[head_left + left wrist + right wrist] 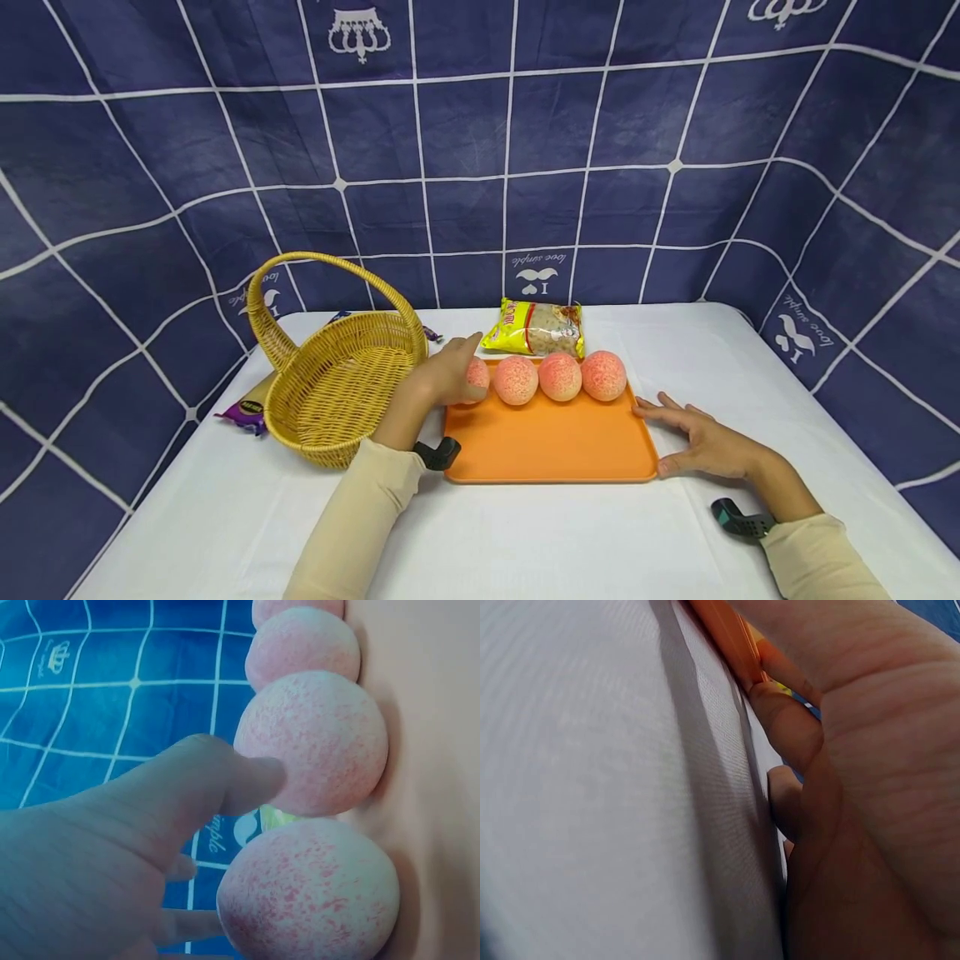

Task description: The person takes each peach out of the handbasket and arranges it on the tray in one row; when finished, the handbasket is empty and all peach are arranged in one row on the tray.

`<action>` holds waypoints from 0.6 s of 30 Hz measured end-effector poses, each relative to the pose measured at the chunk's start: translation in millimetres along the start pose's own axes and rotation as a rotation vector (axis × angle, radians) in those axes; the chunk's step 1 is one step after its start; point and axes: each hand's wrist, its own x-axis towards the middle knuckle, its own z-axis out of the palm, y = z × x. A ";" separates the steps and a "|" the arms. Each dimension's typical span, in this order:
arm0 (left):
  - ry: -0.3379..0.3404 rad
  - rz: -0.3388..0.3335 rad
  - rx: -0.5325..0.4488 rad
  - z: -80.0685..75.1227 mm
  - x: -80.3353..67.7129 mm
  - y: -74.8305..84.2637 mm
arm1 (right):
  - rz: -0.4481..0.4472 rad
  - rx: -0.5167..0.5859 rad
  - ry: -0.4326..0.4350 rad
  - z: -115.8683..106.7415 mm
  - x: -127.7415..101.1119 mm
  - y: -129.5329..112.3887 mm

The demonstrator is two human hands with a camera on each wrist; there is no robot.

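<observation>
Basically left hand [450, 375] cupped the end peach [477, 374] of the tray [547, 446] row beside the basket [337, 392], fingers curled round it, while right hand [701, 446] lay flat, bracing the tray edge on the desk [525, 542].

A white cloth covers the tabletop [525, 533]. Dark blue fabric [465, 142] with a white grid, crowns and moustache prints hangs as a backdrop behind and on both sides. Light is even.

Bare tray [547, 442] before peaches [559, 377]
</observation>
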 end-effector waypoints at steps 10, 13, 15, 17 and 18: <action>0.286 0.119 0.059 19.3 2.0 11.4 | 0.040 0.026 -0.019 -6.8 -3.0 -0.6; 0.300 0.101 0.119 26.0 -2.1 13.1 | 0.073 0.012 -0.021 -5.4 -1.6 -5.9; 0.310 0.099 0.148 28.8 -5.0 15.2 | 0.100 -0.034 0.022 -5.2 1.2 -11.3; 0.318 0.096 0.171 30.9 -6.6 17.6 | 0.112 -0.118 0.089 -5.3 6.6 -18.5; 0.323 0.094 0.181 31.7 -6.8 18.9 | 0.127 -0.178 0.128 -5.0 10.3 -23.1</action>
